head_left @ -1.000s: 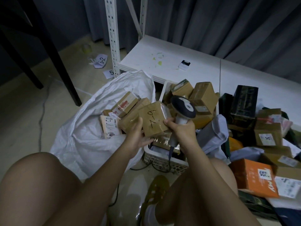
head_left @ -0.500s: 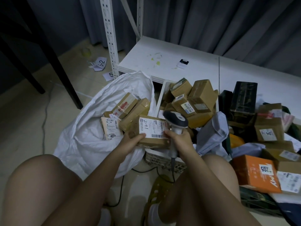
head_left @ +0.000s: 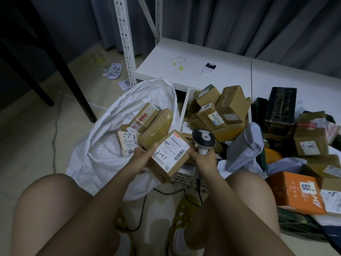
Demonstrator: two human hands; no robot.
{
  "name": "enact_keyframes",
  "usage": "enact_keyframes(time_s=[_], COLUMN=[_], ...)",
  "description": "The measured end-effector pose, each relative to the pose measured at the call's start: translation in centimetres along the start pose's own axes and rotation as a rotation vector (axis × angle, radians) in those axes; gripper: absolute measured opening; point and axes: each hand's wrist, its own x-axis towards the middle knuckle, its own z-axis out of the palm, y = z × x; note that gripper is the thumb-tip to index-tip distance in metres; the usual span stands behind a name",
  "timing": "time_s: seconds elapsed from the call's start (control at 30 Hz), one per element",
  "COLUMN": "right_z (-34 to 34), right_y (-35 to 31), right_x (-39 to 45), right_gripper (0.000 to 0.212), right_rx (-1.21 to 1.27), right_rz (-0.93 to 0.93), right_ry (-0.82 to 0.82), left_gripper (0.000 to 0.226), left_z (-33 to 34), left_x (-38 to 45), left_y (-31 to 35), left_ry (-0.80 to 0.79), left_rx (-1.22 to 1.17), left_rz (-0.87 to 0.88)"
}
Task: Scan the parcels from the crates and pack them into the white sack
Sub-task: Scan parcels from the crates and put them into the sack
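My left hand [head_left: 140, 158] grips a brown cardboard parcel [head_left: 168, 156] by its left end. Its white label, handwritten "2-41", faces up. My right hand [head_left: 203, 159] holds the handle of a barcode scanner [head_left: 203, 140], whose dark round head sits just right of the parcel's top corner. The white sack [head_left: 103, 145] lies open to the left, with several brown parcels [head_left: 153, 124] inside. A white crate [head_left: 186, 179] in front of my knees holds more brown parcels [head_left: 221, 111].
A heap of parcels spreads to the right: an orange box [head_left: 295, 193], a grey poly mailer [head_left: 245, 146], a black box [head_left: 281, 108]. A low white shelf board [head_left: 184, 61] and its upright post [head_left: 125, 39] stand behind. A black table leg [head_left: 60, 65] is at left. The scanner cable [head_left: 156, 193] trails on the floor.
The parcel was turned from its "6-2" side to its label side, then tilted and lowered slightly. The scanner stayed beside it on the right.
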Motion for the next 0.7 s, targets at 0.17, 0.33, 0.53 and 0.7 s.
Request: enact_keyframes(time_s=[0.17, 0.33, 0.53, 0.7], right_z=[0.3, 0.7, 1.8, 1.6], right_y=[0.1, -1.2, -4.5, -6.3], right_x=[0.3, 0.2, -0.4, -1.9], right_gripper=[0.049, 0.023, 0.038, 0.016], right_rx=[-0.013, 0.035, -0.006, 0.031], right_rz=[0.027, -0.044, -0.165, -0.199], right_ry=[0.031, -0.021, -0.12, -0.203], left_gripper=[0.07, 0.09, 0.094, 0.096], left_z=[-0.9, -1.5, -2.0, -3.4], left_x=[0.7, -0.3, -0.6, -0.6], left_y=[0.7, 1.4, 0.7, 0.6], left_ry=[-0.1, -0.33, -0.287, -0.116], left_rx=[0.144, 0.288, 0.103, -0.005], left_rz=[-0.069, -0.059, -0.016, 0.125])
